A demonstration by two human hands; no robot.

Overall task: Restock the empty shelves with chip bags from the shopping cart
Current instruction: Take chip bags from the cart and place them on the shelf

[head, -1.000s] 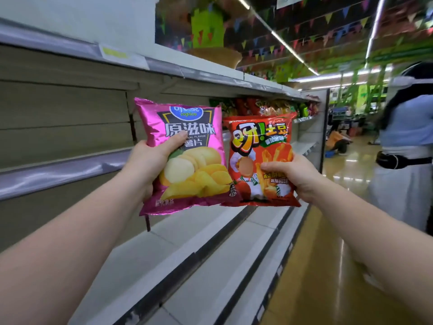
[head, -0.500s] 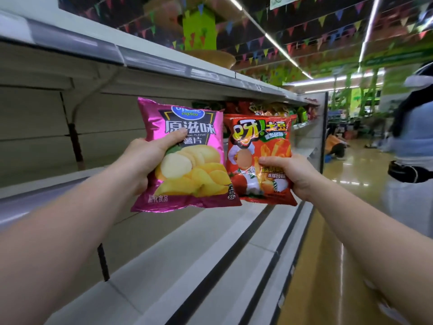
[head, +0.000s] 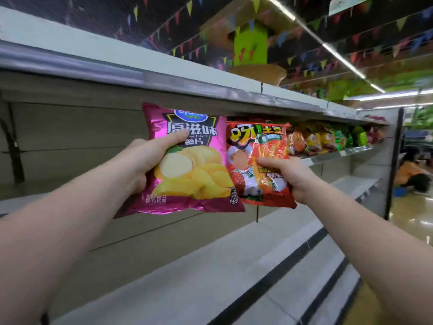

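Both hands raised toward the shelving, each holding one bag. Left hand (head: 143, 160) grips the pink chip bag (head: 189, 160) at its left edge, thumb across the front. Right hand (head: 290, 174) pinches the red chip bag (head: 257, 160) at its right side. Bags upright, side by side, edges overlapping, in the air below the upper shelf (head: 187, 83). Bare lower shelf (head: 187, 277) beneath. Stocked snack bags (head: 328, 139) sit farther right on the middle shelf.

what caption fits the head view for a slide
Left hand holds pink chip bag, right hand red one.
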